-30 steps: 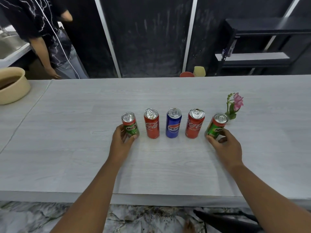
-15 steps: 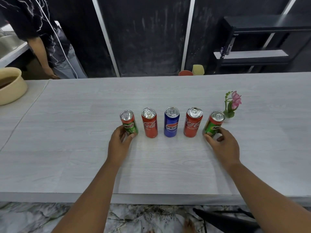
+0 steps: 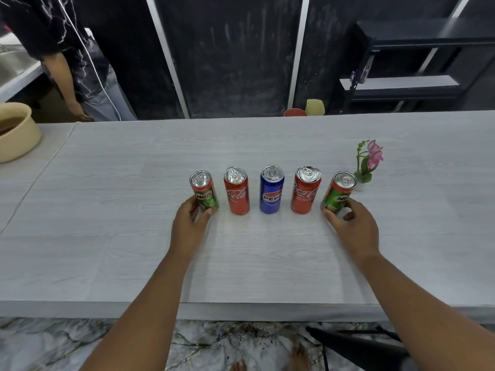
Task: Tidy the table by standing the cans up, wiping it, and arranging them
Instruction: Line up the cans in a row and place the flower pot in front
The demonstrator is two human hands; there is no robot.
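- Five cans upright in a row mid-table (image 3: 134, 250): left Milo (image 3: 205, 190), left Coke (image 3: 237, 190), Pepsi (image 3: 271, 189), right Coke (image 3: 305, 190), right Milo (image 3: 338, 192).
- Our left hand (image 3: 188, 223) wraps the low part of the left Milo: thumb on the near right side, fingers curled round the far left side.
- Our right hand (image 3: 353, 226) pinches the base of the right Milo, thumb on the near left side, fingers bent round the right. Exact contact of the far fingers: cannot tell.
- Looks like the arranging step, squaring up the row ends; no cloth in view.
- To do it well: grip low, slide, don't lift. These slim cans likely tip easily.
- Match the end gaps to the inner ones; the right Milo appears a bit wider off its Coke.
- Flower pot (image 3: 361, 183) sits just beyond the right Milo, so we keep that can moving left or near, not far.
- Turn labels to face us, let go slowly.
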